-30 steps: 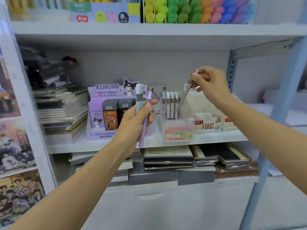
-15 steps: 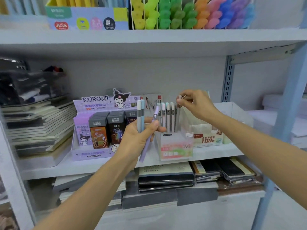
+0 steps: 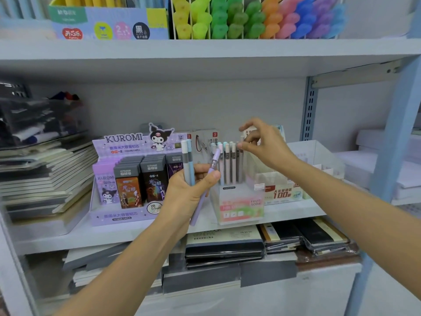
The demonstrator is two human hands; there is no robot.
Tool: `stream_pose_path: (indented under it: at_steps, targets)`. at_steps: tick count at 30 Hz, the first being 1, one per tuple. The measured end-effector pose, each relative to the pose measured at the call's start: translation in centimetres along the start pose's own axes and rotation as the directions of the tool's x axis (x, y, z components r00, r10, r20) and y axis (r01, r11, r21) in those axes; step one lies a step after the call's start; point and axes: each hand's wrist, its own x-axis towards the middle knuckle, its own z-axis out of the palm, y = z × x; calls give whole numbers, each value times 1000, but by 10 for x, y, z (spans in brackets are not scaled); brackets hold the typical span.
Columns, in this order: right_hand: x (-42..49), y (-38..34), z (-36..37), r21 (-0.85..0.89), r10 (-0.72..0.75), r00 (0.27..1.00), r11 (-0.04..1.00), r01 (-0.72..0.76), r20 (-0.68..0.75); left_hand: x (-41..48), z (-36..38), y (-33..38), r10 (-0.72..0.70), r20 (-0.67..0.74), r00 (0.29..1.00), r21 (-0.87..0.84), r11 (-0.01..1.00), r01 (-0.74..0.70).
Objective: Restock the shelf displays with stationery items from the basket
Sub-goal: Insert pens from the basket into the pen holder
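My left hand (image 3: 189,192) grips three mechanical pencils in front of the middle shelf: two blue-grey pencils (image 3: 188,160) upright and a purple pencil (image 3: 214,161) tilted right. Just right of it stands a clear pink-labelled display box (image 3: 239,206) with several pastel pencils (image 3: 227,165) upright in it. My right hand (image 3: 266,147) hovers over the box's right end. Its fingers are spread, and the thumb tip is at the top of the rightmost pencil (image 3: 240,165). No basket is in view.
A purple Kuromi lead-refill display (image 3: 123,142) sits left of the pencil box, and a white "100" carton (image 3: 282,192) sits to its right. Notebooks are stacked at far left (image 3: 45,174) and below the shelf board (image 3: 296,210). Coloured highlighters (image 3: 250,17) fill the upper shelf. A blue upright (image 3: 396,133) stands at right.
My right hand lowered a pencil into the display box and its fingers have spread off it. The left hand keeps its three pencils. The view has moved closer.
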Motion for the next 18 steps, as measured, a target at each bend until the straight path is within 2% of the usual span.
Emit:
stream_pose_path:
  at_steps: [4, 7, 9, 12, 14, 18]
  targets:
    - [-3, 0, 8, -63, 45, 998, 997, -47, -37, -2, 1, 2, -5, -8, 1000, 3, 1000, 5]
    - [-6, -12, 2, -77, 17, 996, 997, -24, -92, -3, -1, 3, -22, -8, 1000, -10, 1000, 22]
    - [-13, -29, -5, 85, -32, 994, 995, 41, -104, -3, -3, 5, -13, -4, 1000, -7, 1000, 13]
    - [-33, -56, -5, 402, -43, 989, 915, -17, 139, -3, -1, 8, 9, -9, 1000, 4, 1000, -9]
    - [-44, -65, 1, 465, -46, 973, 883, -66, 226, -4, 2, 11, 27, 8, 1000, 22, 999, -27]
    - [-43, -69, -3, 544, 25, 964, 821, -171, 265, -10, 3, 19, -10, 19, 1000, 40, 999, 9]
